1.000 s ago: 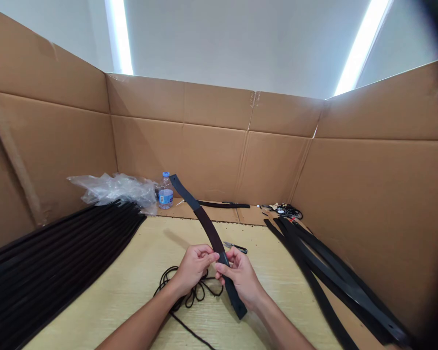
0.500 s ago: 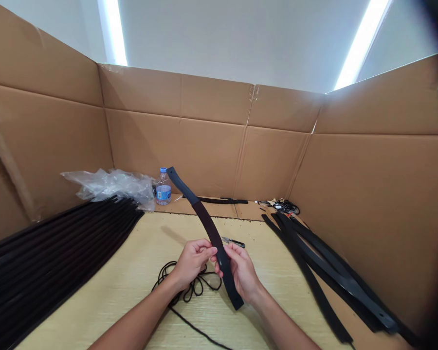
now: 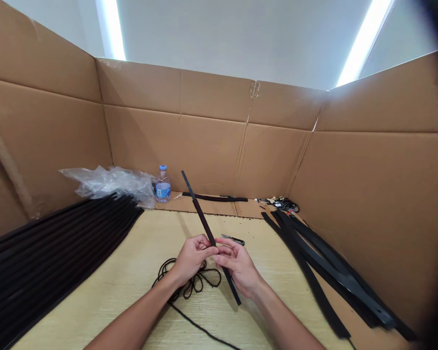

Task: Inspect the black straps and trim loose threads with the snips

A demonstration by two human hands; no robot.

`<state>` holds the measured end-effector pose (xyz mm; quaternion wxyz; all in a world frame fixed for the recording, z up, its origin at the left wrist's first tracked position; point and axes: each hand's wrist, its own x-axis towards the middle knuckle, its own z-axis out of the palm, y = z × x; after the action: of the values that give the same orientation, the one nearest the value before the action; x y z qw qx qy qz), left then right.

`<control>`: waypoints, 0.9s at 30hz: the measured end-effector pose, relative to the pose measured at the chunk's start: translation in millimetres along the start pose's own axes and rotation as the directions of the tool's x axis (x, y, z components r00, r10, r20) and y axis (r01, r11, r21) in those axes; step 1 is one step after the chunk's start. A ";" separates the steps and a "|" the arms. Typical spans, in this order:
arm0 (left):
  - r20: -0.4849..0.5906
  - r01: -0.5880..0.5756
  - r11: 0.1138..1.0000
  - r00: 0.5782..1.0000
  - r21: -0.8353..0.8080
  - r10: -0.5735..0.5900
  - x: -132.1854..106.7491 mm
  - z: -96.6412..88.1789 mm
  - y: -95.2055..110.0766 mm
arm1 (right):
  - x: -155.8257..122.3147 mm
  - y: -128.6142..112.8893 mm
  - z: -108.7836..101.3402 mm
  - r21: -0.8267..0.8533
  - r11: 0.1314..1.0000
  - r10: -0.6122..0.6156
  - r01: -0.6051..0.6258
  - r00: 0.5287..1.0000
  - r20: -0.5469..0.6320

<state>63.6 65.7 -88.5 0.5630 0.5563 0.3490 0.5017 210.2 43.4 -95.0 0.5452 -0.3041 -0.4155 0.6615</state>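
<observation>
Turned since a second ago, the black strap [image 3: 200, 212] now shows its thin edge to the camera where its broad, brown-tinted face showed before, and its far end stands a little lower against the cardboard wall [image 3: 211, 146]. The left hand [image 3: 192, 258] pinches the strap between thumb and fingertips near its middle. The right hand [image 3: 240, 270] grips it just below, fingers curled around the lower part. The strap is held off the surface [image 3: 131, 287], slanting up and away from the hands, its near end hanging past the right palm above a loose black cord [image 3: 190, 287].

Judging by the gentle curve it keeps without drooping, the strap looks light and fairly stiff yet bendable, smooth-sided and not fragile. A grip near the middle, as now, seems to balance it; held at one end it would likely sag and swing.

Small snips [image 3: 233, 239] lie just beyond the hands. A stack of long black strips [image 3: 58, 248] fills the left side, crumpled plastic wrap [image 3: 109, 181] and a water bottle [image 3: 163, 183] sit behind it, and more straps [image 3: 324, 265] lie along the right wall.
</observation>
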 end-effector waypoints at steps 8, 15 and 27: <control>0.098 -0.008 1.000 0.995 0.027 0.005 0.3 -3.8 -1.2 | -4.1 -5.1 -1.8 -0.130 0.990 -0.046 0.061 0.993 0.110; -0.030 -0.004 1.000 1.000 -0.005 0.003 1.9 -5.5 3.4 | 0.0 -4.6 -0.7 -0.082 0.987 -0.124 0.135 0.984 0.131; 0.090 0.027 0.999 0.996 -0.031 -0.025 0.9 -3.5 -2.3 | -4.8 -4.0 -0.6 -0.087 0.994 -0.058 0.068 0.991 0.122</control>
<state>60.9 67.9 -91.1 0.5933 0.5645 0.3226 0.4745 213.7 39.0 -92.0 0.5256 -0.2754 -0.4866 0.6412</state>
